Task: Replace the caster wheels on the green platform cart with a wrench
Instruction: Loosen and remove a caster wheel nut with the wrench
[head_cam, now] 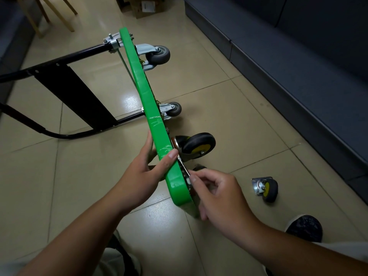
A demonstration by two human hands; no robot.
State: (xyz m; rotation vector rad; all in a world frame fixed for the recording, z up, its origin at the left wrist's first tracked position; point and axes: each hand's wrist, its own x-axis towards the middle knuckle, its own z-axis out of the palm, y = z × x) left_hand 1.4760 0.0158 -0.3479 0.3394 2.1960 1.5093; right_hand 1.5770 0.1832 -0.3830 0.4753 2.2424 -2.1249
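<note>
**Cart Stood on Edge, Both Hands at Its Near Corner**

The green platform cart (146,90) is stood on its long edge on the tiled floor (229,120). Its deck is seen edge-on, running from 11 o'clock down to 5 o'clock through the middle of the view. Its black handle (65,84) is stretched away towards 9 o'clock.

The underside is turned towards 3 o'clock, and three casters are seen mounted on it. An upper grey caster (158,54) is fixed near the far end. A lower grey caster (173,109) is set at 5 o'clock from it. A larger black-and-yellow caster (198,145) is mounted just beyond the hands.

The deck's upper edge is held by the left hand (143,172). The grip is closed on it, with the thumb laid over the green rim and the fingers passed behind the far face.

The right hand (217,192) is brought against the underside at the near corner. Its grip is clenched in a pinch, with thumb and forefinger closed on a thin silver metal piece (185,168). Whether this is a wrench or the edge of a mounting plate cannot be told. A dark wheel (199,168) is partly hidden just behind that hand.

A loose caster (265,189) with a yellow hub is left on its side on the floor at 3 o'clock from the right hand, well apart from the cart. A shoe (304,228) is seen at 5 o'clock. A dark sofa (298,56) is ranged along the side from 1 to 4 o'clock. A cardboard box (143,7) is placed at 12 o'clock, and wooden legs (37,18) are seen at 11 o'clock.
</note>
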